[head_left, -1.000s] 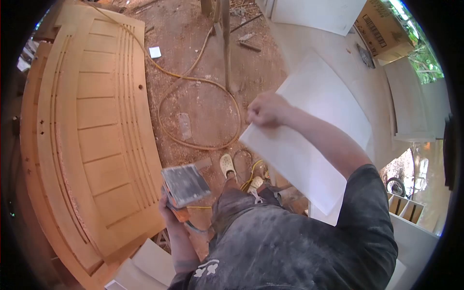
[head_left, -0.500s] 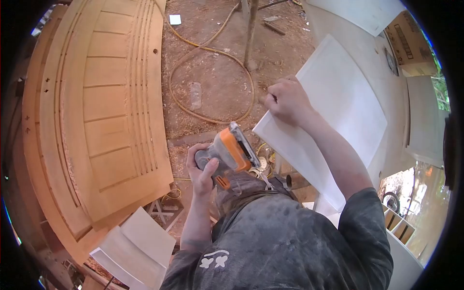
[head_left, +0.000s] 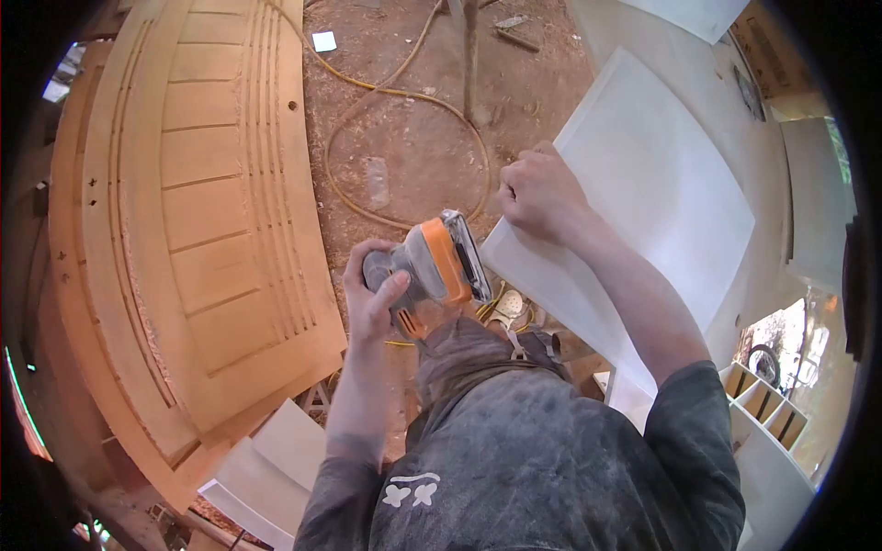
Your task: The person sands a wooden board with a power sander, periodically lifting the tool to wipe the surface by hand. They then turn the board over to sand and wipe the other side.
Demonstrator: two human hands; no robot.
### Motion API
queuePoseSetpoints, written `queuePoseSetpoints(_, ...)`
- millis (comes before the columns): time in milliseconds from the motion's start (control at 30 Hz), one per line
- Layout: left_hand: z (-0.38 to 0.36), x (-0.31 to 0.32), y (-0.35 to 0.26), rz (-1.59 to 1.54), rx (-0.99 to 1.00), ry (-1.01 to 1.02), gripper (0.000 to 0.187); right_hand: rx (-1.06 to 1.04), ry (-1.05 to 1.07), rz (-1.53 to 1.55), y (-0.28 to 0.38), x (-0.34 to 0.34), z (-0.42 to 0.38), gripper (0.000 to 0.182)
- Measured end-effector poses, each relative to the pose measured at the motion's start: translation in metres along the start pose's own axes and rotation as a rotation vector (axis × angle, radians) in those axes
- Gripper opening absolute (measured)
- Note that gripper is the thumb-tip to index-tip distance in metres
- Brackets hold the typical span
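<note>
My left hand is wrapped round a dusty orange-and-grey power sander, held in the air in front of my body. The sander's flat pad is turned up and to the right, apart from the panel. A smooth white panel lies on the work surface to the right. Over the panel's left edge, near its near corner, my right hand is closed with its fingers curled. What it holds, if anything, is hidden.
Carved wooden doors stand at the left. A yellow hose loops over the dusty, shaving-strewn floor. White boards lie at lower left. A cardboard box and a slotted white box are at right.
The sander and my left hand have shifted slightly left and up, and the pad is turned a little more toward view. My right hand stays at the panel's edge. The whole view has tilted slightly.
</note>
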State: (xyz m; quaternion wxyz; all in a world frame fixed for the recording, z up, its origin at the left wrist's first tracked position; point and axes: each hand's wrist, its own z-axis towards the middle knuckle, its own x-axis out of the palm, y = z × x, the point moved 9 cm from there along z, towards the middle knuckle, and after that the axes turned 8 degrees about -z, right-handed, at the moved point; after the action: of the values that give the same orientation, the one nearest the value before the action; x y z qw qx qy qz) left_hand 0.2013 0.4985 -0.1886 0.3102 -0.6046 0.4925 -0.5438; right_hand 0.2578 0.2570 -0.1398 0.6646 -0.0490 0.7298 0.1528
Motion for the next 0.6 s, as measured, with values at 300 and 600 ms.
queuePoseSetpoints(300,0.059,0.015,0.009,0.03,-0.261,0.34,0.055,0.017,0.027,0.105,-0.002,-0.009,-0.001,0.027)
queuePoseSetpoints(600,-0.062,0.012,0.024,-0.217,-0.032,-0.138,0.053,0.028,-0.01,0.095,-0.002,-0.007,-0.002,0.02)
